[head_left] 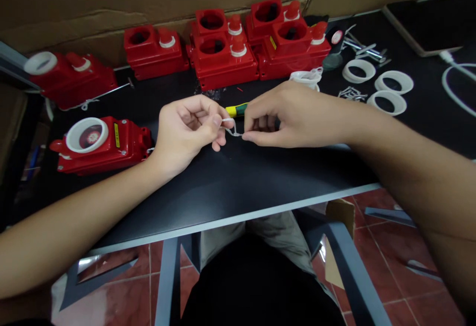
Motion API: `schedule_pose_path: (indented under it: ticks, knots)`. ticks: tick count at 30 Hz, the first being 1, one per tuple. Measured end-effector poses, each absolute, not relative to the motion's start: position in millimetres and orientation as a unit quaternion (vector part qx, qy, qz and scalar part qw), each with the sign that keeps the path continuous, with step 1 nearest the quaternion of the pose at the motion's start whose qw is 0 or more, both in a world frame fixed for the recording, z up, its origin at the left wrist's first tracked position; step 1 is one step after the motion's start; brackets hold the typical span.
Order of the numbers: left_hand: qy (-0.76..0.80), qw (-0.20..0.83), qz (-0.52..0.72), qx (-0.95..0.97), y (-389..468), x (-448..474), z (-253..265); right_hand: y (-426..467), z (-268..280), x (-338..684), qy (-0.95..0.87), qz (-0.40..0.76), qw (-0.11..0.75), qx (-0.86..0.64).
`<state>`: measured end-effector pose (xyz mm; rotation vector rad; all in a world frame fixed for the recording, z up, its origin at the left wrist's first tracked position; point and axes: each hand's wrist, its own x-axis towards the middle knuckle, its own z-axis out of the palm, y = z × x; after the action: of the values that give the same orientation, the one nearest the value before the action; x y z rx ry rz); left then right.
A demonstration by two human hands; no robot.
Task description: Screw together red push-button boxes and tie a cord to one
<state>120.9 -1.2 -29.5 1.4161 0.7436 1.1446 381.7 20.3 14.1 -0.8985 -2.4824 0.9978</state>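
Between my two hands a thin white cord (235, 132) is stretched, with a small loop or knot near its middle. My left hand (193, 123) pinches one end of it between thumb and forefinger. The other end sits in the pinch of my right hand (284, 115), whose remaining fingers are curled in. Just behind the cord lies a yellow and green handle (236, 110), partly hidden by my right hand. Left of my left hand rests a red housing (130, 142) with a white ring (87, 135) around its round opening.
Several red housings (226, 66) line the back by the cardboard; another with a white ring (80, 81) stands at left. Loose white rings (394, 82), screws (351, 94) and metal rods (366, 51) lie at right, near a tablet-like device (427, 24) with a white cable (451, 76).
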Motion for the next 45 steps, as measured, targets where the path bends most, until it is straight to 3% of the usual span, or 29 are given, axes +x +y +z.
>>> schedule_pose_path:
  ticks: [6, 17, 31, 37, 45]
  knots:
    - [0.322, 0.543, 0.481, 0.609, -1.0, 119.6, -31.0, 18.8, 9.8, 371.6, -0.821, 0.382, 0.272, -0.326]
    - [0.334, 0.609, 0.426, 0.580, 2.5, 123.6, -27.3, 8.2, 13.8, 364.7, -0.718, 0.530, 0.319, -0.320]
    - [0.280, 0.525, 0.368, 0.715, 4.4, 118.5, -27.7, 15.9, 10.4, 364.3, -0.673, 0.477, 0.452, -0.339]
    - [0.282, 0.431, 0.490, 0.703, 3.8, 116.3, -35.4, 22.3, 2.9, 369.7, -0.696, 0.466, 0.387, -0.385]
    - [0.299, 0.456, 0.510, 0.665, 3.6, 117.6, -40.0, 21.2, -0.1, 370.2, -0.776, 0.396, 0.342, -0.352]
